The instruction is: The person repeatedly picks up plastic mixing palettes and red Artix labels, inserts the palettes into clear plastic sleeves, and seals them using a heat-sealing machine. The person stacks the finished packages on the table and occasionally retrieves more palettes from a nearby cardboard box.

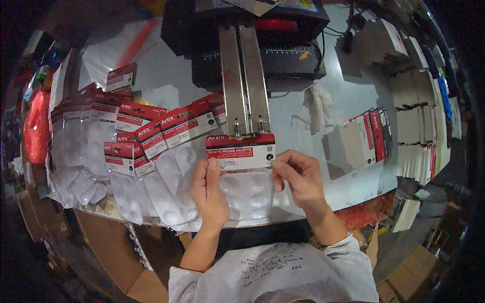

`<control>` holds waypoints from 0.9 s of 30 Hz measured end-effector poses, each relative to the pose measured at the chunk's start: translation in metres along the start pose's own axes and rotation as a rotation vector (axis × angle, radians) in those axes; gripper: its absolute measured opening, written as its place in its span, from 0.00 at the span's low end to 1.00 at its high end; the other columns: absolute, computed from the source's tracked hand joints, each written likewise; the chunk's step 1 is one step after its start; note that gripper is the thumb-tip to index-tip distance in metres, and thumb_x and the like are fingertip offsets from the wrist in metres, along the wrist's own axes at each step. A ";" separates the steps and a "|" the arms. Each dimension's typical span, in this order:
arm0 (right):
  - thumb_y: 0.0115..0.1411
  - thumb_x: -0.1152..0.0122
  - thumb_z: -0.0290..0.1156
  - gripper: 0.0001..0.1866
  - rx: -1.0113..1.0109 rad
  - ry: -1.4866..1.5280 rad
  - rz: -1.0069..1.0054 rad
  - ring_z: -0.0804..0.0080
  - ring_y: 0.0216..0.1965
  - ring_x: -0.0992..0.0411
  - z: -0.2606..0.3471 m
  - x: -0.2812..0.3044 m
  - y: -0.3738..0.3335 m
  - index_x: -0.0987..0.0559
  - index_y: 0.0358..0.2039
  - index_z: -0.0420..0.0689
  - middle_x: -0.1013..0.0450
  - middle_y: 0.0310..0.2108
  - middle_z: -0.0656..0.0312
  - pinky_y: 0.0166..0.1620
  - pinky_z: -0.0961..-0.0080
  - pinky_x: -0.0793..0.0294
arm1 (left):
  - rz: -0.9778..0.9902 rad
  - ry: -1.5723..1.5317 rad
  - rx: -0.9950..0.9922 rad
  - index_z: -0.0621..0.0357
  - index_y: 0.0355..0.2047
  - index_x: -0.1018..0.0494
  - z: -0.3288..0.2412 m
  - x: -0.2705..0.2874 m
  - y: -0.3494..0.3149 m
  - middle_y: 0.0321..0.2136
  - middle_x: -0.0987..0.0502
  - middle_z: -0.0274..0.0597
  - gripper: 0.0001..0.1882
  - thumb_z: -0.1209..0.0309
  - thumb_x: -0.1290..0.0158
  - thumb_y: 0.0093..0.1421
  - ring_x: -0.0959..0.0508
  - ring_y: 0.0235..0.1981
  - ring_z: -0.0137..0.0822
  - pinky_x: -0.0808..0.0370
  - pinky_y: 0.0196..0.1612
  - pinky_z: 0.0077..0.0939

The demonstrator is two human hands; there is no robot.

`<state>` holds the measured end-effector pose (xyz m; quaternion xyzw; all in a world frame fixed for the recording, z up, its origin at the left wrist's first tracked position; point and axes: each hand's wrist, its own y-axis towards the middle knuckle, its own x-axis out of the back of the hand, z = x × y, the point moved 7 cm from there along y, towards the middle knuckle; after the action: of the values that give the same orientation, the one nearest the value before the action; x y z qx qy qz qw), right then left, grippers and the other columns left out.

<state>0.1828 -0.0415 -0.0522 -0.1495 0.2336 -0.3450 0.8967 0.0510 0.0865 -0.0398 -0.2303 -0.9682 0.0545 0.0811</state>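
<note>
A red and white folded header card [240, 152] sits right under the front ends of two metal arms of a machine. Below the card hangs a clear bag with a white plastic paint palette [246, 194], its round wells showing through. My left hand [209, 194] grips the card's left end, thumb on the front and fingers behind. At the card's lower right corner, my right hand [301, 177] pinches the edge between thumb and forefinger, other fingers curled. Bagged palettes with the same cards [172, 177] lie overlapping to the left of my left hand.
The black machine [252, 65] stands at the back, its metal arms [246, 81] reaching toward me. Right of it lie a crumpled clear plastic bag [319, 108] and a stack of header cards [361, 139]. More card stacks [417, 126] line the right side. Open cardboard boxes [108, 247] stand below the table's left front edge.
</note>
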 end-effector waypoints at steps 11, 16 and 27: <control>0.57 0.46 0.25 0.06 0.236 -0.202 -0.047 0.76 0.42 0.32 0.000 0.002 -0.002 0.25 0.31 0.36 0.31 0.44 0.56 0.44 0.80 0.34 | 0.010 -0.045 -0.084 0.67 0.25 0.32 0.000 0.001 -0.001 0.27 0.31 0.35 0.12 0.71 0.56 0.62 0.35 0.28 0.21 0.35 0.32 0.16; 0.56 0.47 0.23 0.05 0.249 -0.100 -0.033 0.72 0.47 0.34 0.008 -0.005 0.000 0.26 0.32 0.35 0.34 0.51 0.52 0.50 0.78 0.37 | -0.014 -0.220 0.077 0.69 0.29 0.30 0.005 -0.001 -0.001 0.36 0.27 0.38 0.11 0.71 0.55 0.62 0.32 0.32 0.20 0.34 0.35 0.15; 0.53 0.45 0.20 0.03 0.313 -0.267 -0.165 0.78 0.34 0.37 0.005 0.002 0.009 0.26 0.30 0.37 0.35 0.34 0.61 0.39 0.83 0.36 | -0.026 0.041 -0.054 0.67 0.25 0.31 0.000 -0.003 0.010 0.30 0.33 0.37 0.11 0.71 0.54 0.61 0.33 0.30 0.22 0.31 0.32 0.15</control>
<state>0.1916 -0.0360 -0.0528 -0.0716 0.0433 -0.4262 0.9008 0.0583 0.0934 -0.0413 -0.2208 -0.9704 0.0226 0.0954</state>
